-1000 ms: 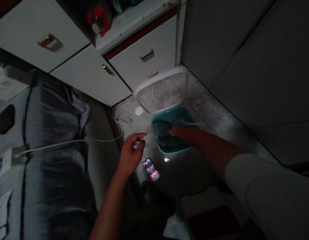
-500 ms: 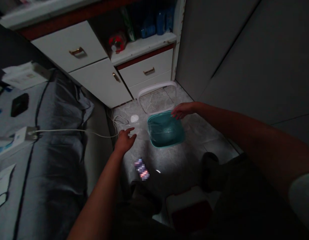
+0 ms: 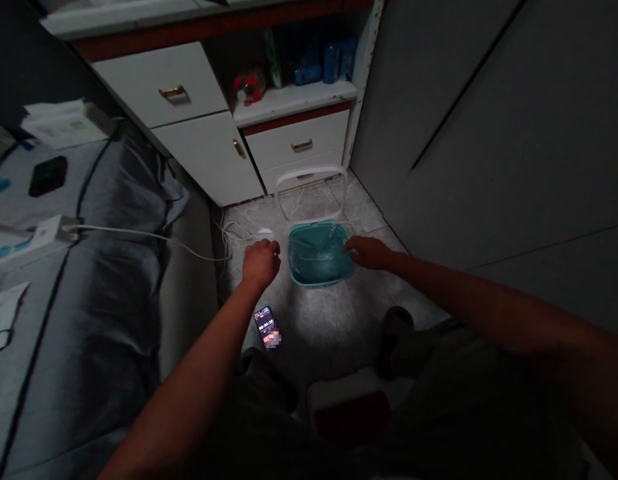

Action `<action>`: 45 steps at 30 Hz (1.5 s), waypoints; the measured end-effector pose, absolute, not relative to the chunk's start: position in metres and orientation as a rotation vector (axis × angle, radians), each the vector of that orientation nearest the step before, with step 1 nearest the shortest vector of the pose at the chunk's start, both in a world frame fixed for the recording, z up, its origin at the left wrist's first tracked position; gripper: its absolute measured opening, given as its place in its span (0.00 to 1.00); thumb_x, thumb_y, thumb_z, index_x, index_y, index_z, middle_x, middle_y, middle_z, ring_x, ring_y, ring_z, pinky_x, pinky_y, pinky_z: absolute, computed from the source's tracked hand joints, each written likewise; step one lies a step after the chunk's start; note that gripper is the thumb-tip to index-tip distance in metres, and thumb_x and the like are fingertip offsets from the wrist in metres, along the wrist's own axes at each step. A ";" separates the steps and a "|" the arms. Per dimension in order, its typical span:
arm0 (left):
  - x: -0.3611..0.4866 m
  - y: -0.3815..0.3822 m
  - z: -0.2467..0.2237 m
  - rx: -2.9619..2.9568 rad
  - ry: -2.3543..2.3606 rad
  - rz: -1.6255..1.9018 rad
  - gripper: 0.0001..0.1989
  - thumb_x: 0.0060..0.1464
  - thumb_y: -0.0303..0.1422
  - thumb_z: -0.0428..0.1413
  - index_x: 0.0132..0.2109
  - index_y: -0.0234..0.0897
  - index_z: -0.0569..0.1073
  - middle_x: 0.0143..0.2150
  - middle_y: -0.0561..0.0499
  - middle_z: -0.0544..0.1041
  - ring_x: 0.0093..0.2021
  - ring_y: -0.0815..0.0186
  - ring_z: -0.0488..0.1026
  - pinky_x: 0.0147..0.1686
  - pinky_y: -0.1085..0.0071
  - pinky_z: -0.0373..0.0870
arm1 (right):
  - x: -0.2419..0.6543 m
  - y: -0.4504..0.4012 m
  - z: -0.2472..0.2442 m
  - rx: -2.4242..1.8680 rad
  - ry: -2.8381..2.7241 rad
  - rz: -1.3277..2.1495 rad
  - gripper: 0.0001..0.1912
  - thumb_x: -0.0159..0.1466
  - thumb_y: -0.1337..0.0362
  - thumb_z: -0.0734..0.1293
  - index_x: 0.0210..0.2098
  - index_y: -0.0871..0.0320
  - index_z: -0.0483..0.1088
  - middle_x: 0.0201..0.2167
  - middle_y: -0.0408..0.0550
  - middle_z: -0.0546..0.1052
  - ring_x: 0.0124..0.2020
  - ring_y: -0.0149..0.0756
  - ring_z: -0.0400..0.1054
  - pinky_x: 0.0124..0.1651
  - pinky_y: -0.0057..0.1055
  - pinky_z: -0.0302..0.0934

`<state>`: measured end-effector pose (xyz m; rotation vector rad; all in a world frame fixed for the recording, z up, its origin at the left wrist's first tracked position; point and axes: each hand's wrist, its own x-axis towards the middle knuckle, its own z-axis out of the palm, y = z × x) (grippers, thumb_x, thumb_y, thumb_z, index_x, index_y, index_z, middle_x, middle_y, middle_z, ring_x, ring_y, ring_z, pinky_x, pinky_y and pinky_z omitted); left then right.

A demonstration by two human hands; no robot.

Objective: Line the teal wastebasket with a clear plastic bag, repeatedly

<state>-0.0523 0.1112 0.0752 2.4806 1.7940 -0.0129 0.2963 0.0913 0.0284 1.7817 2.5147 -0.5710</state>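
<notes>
A teal bin (image 3: 321, 272) stands on the tiled floor, a thin clear plastic bag (image 3: 313, 250) spread over its mouth. Left of the rim, my left hand (image 3: 261, 265) is closed, with the bag's edge apparently pinched in the fingers. On the opposite side, my right hand (image 3: 369, 253) pinches the bag close to the bin's right rim. The film is so transparent that its exact outline is hard to follow. Behind the bin a white rim frame (image 3: 313, 171) is tipped upright.
A lit phone (image 3: 267, 328) lies on the floor near my left foot. White cable (image 3: 231, 233) coils beside the bed (image 3: 119, 267). White drawers (image 3: 299, 141) stand behind, a grey panel (image 3: 489, 147) to the right. A white and dark-red box (image 3: 349, 403) sits between my feet.
My left hand has closed from spread fingers and come nearer the bin. My right hand has moved down along the right rim. The view has shifted slightly.
</notes>
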 end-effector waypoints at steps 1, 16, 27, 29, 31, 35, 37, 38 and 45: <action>-0.049 0.111 0.070 2.513 1.699 -0.029 0.17 0.65 0.30 0.54 0.57 0.40 0.79 0.55 0.39 0.80 0.57 0.47 0.73 0.57 0.52 0.66 | 0.294 0.088 0.025 1.753 2.505 -0.578 0.23 0.68 0.68 0.67 0.61 0.52 0.75 0.63 0.51 0.76 0.59 0.44 0.73 0.59 0.36 0.66; -0.064 0.121 0.017 2.437 1.451 -0.116 0.08 0.61 0.32 0.59 0.43 0.42 0.84 0.44 0.45 0.85 0.47 0.52 0.79 0.52 0.58 0.65 | 0.301 0.097 0.024 1.558 2.356 -0.314 0.15 0.73 0.65 0.61 0.51 0.56 0.79 0.52 0.59 0.80 0.50 0.50 0.77 0.45 0.35 0.64; -0.077 0.097 -0.013 2.368 1.240 -0.056 0.10 0.55 0.26 0.57 0.37 0.42 0.84 0.44 0.49 0.81 0.43 0.60 0.79 0.40 0.68 0.69 | 0.328 0.072 0.007 1.534 2.258 -0.616 0.08 0.65 0.61 0.71 0.41 0.54 0.82 0.44 0.48 0.85 0.45 0.42 0.78 0.41 0.30 0.62; -0.076 0.095 -0.013 2.375 1.247 -0.095 0.11 0.56 0.27 0.56 0.37 0.42 0.84 0.45 0.48 0.82 0.44 0.59 0.79 0.41 0.68 0.69 | 0.328 0.070 0.003 1.509 2.236 -0.658 0.08 0.65 0.61 0.72 0.41 0.54 0.83 0.43 0.47 0.85 0.44 0.41 0.78 0.40 0.29 0.62; -0.075 0.095 -0.013 2.384 1.231 -0.121 0.12 0.56 0.27 0.56 0.38 0.43 0.84 0.46 0.48 0.82 0.46 0.58 0.79 0.42 0.68 0.70 | 0.327 0.069 0.001 1.493 2.221 -0.693 0.08 0.64 0.62 0.72 0.41 0.54 0.83 0.43 0.47 0.85 0.44 0.41 0.79 0.41 0.29 0.63; -0.074 0.094 -0.015 2.388 1.179 -0.153 0.12 0.55 0.26 0.56 0.37 0.45 0.84 0.47 0.49 0.82 0.50 0.58 0.79 0.43 0.68 0.71 | 0.325 0.068 -0.001 1.483 2.211 -0.723 0.07 0.63 0.63 0.73 0.40 0.53 0.84 0.42 0.48 0.85 0.45 0.43 0.79 0.44 0.31 0.66; -0.074 0.095 -0.016 2.381 1.187 -0.157 0.12 0.55 0.26 0.56 0.37 0.45 0.84 0.47 0.49 0.83 0.50 0.57 0.79 0.44 0.67 0.71 | 0.324 0.069 -0.003 1.491 2.202 -0.709 0.06 0.62 0.64 0.74 0.39 0.53 0.84 0.43 0.48 0.85 0.46 0.44 0.79 0.45 0.32 0.66; -0.074 0.095 -0.017 2.376 1.204 -0.156 0.12 0.55 0.26 0.56 0.37 0.45 0.84 0.47 0.49 0.83 0.49 0.57 0.79 0.44 0.67 0.71 | 0.323 0.070 -0.005 1.501 2.200 -0.694 0.06 0.62 0.64 0.74 0.38 0.53 0.84 0.43 0.48 0.85 0.46 0.45 0.79 0.45 0.32 0.67; -0.077 0.102 -0.029 2.191 1.448 0.041 0.14 0.54 0.30 0.56 0.43 0.42 0.86 0.42 0.48 0.84 0.42 0.57 0.79 0.44 0.66 0.72 | 0.322 0.079 -0.025 1.818 2.170 -0.584 0.09 0.65 0.62 0.71 0.41 0.53 0.84 0.46 0.51 0.85 0.48 0.48 0.79 0.49 0.36 0.69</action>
